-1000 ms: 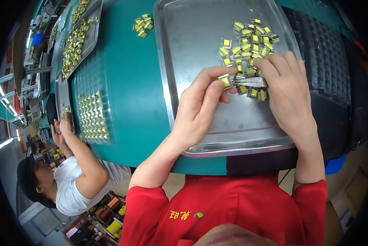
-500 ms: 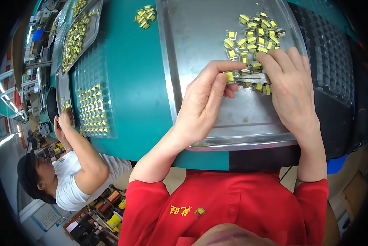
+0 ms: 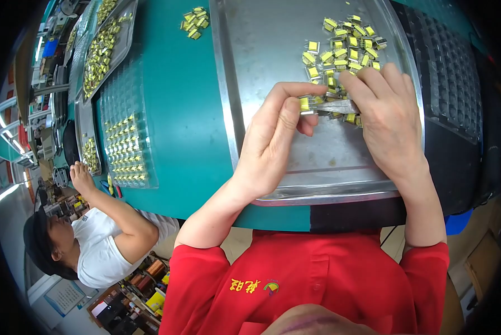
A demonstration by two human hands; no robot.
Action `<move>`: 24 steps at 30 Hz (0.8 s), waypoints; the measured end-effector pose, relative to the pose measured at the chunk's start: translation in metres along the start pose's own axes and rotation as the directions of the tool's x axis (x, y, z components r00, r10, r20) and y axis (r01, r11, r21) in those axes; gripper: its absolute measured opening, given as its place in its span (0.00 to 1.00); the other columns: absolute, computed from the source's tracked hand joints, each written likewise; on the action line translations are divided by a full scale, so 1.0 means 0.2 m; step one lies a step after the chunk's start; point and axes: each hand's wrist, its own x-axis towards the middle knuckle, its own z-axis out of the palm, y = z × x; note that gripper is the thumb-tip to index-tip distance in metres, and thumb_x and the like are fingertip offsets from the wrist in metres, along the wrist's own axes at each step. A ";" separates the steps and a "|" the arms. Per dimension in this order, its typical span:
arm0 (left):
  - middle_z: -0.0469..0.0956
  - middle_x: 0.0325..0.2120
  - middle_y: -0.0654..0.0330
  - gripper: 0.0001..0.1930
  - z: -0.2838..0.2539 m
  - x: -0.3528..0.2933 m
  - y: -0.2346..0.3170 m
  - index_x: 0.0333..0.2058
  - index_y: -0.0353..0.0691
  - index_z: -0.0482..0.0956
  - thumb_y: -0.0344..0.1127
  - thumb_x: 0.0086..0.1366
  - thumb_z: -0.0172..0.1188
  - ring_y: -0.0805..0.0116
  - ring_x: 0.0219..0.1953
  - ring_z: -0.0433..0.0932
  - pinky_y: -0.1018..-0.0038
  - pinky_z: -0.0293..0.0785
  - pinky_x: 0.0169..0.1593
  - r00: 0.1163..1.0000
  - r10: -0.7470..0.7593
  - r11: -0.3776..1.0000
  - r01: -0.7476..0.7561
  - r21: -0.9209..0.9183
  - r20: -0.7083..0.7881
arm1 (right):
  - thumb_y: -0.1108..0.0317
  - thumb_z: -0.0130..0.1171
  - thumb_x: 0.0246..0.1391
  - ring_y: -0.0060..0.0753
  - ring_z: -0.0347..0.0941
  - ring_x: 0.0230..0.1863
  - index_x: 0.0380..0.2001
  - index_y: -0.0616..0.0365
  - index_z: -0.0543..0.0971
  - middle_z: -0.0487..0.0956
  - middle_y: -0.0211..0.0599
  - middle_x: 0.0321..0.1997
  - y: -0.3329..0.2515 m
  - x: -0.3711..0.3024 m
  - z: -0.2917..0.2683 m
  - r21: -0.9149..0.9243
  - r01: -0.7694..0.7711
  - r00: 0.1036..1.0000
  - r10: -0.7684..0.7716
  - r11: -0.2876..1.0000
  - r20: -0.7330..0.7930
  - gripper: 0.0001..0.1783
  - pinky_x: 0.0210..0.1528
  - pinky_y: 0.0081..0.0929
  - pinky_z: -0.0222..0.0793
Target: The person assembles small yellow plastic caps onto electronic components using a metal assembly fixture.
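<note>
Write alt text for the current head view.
A person's left hand pinches a small yellow component while the right hand holds a tapered metal tool, its tip at the component's side, above a metal tray with a pile of similar components. At left, a co-worker in white is near a clear, partly filled tray.

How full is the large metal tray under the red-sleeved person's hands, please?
The large metal tray is partly full: yellow components lie heaped toward its right; bare metal shows at left.
</note>
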 end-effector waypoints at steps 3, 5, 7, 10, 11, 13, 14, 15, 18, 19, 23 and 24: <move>0.75 0.39 0.62 0.18 0.00 0.00 0.01 0.53 0.36 0.73 0.38 0.79 0.37 0.78 0.35 0.72 0.79 0.71 0.44 1.000 0.022 1.000 -0.022 0.015 0.006 | 0.75 0.57 0.46 0.37 0.69 0.40 0.42 0.57 0.80 0.77 0.32 0.36 0.00 0.00 0.00 0.010 -0.005 1.000 0.005 1.000 -0.013 0.17 0.42 0.32 0.64; 0.76 0.40 0.61 0.17 0.01 0.00 0.02 0.53 0.36 0.72 0.38 0.79 0.37 0.77 0.35 0.72 0.78 0.71 0.44 0.999 0.040 0.998 -0.040 0.047 0.004 | 0.76 0.57 0.46 0.37 0.69 0.40 0.42 0.56 0.80 0.77 0.32 0.37 0.02 0.00 0.00 0.023 -0.009 1.000 0.010 1.000 -0.029 0.17 0.42 0.33 0.64; 0.75 0.43 0.60 0.16 0.01 0.00 0.00 0.53 0.35 0.71 0.37 0.78 0.39 0.77 0.38 0.73 0.78 0.72 0.46 0.995 0.102 0.991 -0.100 0.093 -0.015 | 0.80 0.57 0.43 0.39 0.69 0.41 0.43 0.57 0.79 0.76 0.34 0.38 0.04 0.00 0.00 0.059 -0.002 0.999 0.005 0.998 -0.049 0.20 0.44 0.33 0.64; 0.75 0.47 0.59 0.15 0.02 0.00 0.00 0.55 0.35 0.70 0.35 0.78 0.41 0.76 0.41 0.75 0.78 0.72 0.48 0.994 0.106 0.994 -0.106 0.009 -0.025 | 0.83 0.57 0.41 0.41 0.69 0.41 0.43 0.58 0.79 0.76 0.36 0.39 0.05 0.01 -0.02 0.052 -0.014 0.998 0.017 0.999 -0.054 0.21 0.44 0.34 0.64; 0.75 0.47 0.59 0.15 0.01 0.00 0.00 0.55 0.35 0.70 0.35 0.78 0.41 0.76 0.41 0.75 0.78 0.72 0.48 0.994 0.107 0.994 -0.107 0.012 -0.026 | 0.83 0.57 0.41 0.41 0.69 0.41 0.43 0.58 0.79 0.76 0.36 0.39 0.05 0.01 -0.02 0.054 -0.014 0.998 0.017 0.998 -0.057 0.21 0.44 0.34 0.64; 0.74 0.50 0.58 0.14 0.01 0.00 -0.02 0.56 0.35 0.68 0.33 0.77 0.44 0.75 0.43 0.75 0.78 0.72 0.49 0.994 0.108 0.986 -0.109 -0.123 -0.009 | 0.74 0.58 0.45 0.35 0.70 0.41 0.40 0.57 0.79 0.76 0.32 0.36 0.07 0.01 -0.02 -0.007 -0.002 0.997 0.001 1.000 -0.077 0.15 0.43 0.32 0.64; 0.74 0.50 0.58 0.14 0.01 0.00 -0.02 0.56 0.35 0.68 0.33 0.77 0.44 0.75 0.43 0.75 0.78 0.72 0.49 0.994 0.108 0.986 -0.109 -0.123 -0.009 | 0.74 0.58 0.45 0.35 0.70 0.41 0.40 0.57 0.79 0.76 0.32 0.36 0.07 0.01 -0.02 -0.007 -0.002 0.997 0.001 1.000 -0.077 0.15 0.43 0.32 0.64; 0.74 0.50 0.58 0.14 0.01 0.01 -0.02 0.57 0.36 0.67 0.33 0.76 0.45 0.75 0.43 0.75 0.78 0.72 0.49 0.994 0.109 0.987 -0.108 -0.117 -0.001 | 0.74 0.58 0.45 0.35 0.70 0.41 0.40 0.57 0.79 0.76 0.32 0.37 0.07 0.01 -0.01 -0.007 -0.001 0.997 0.001 1.000 -0.079 0.15 0.43 0.32 0.64; 0.77 0.45 0.58 0.16 0.02 0.01 -0.01 0.57 0.35 0.67 0.35 0.76 0.46 0.76 0.41 0.75 0.79 0.72 0.48 0.995 0.102 0.989 -0.103 -0.104 -0.020 | 0.75 0.57 0.46 0.36 0.70 0.42 0.40 0.57 0.79 0.76 0.33 0.37 0.07 0.01 -0.01 -0.005 -0.002 0.997 0.002 1.000 -0.077 0.14 0.43 0.32 0.64; 0.79 0.40 0.58 0.17 0.02 0.01 -0.01 0.57 0.35 0.68 0.38 0.76 0.47 0.77 0.39 0.74 0.79 0.71 0.47 0.994 0.096 0.990 -0.100 -0.097 -0.046 | 0.75 0.57 0.46 0.36 0.70 0.42 0.39 0.57 0.79 0.76 0.33 0.37 0.07 0.01 -0.01 -0.003 -0.004 0.997 0.004 1.000 -0.073 0.14 0.43 0.32 0.64; 0.79 0.39 0.58 0.17 0.03 0.01 0.00 0.57 0.34 0.68 0.38 0.76 0.47 0.76 0.39 0.74 0.78 0.71 0.48 0.994 0.097 0.990 -0.102 -0.101 -0.050 | 0.75 0.57 0.46 0.36 0.70 0.41 0.40 0.58 0.79 0.76 0.33 0.37 0.08 0.02 -0.01 -0.003 -0.001 0.997 0.001 1.000 -0.075 0.14 0.43 0.32 0.64; 0.79 0.41 0.58 0.17 0.03 0.01 0.00 0.58 0.34 0.67 0.37 0.76 0.47 0.76 0.40 0.74 0.78 0.71 0.50 0.994 0.097 0.986 -0.104 -0.134 -0.057 | 0.75 0.57 0.46 0.36 0.70 0.41 0.40 0.58 0.79 0.76 0.33 0.37 0.08 0.02 -0.02 -0.010 -0.001 0.997 0.000 1.000 -0.073 0.14 0.43 0.32 0.64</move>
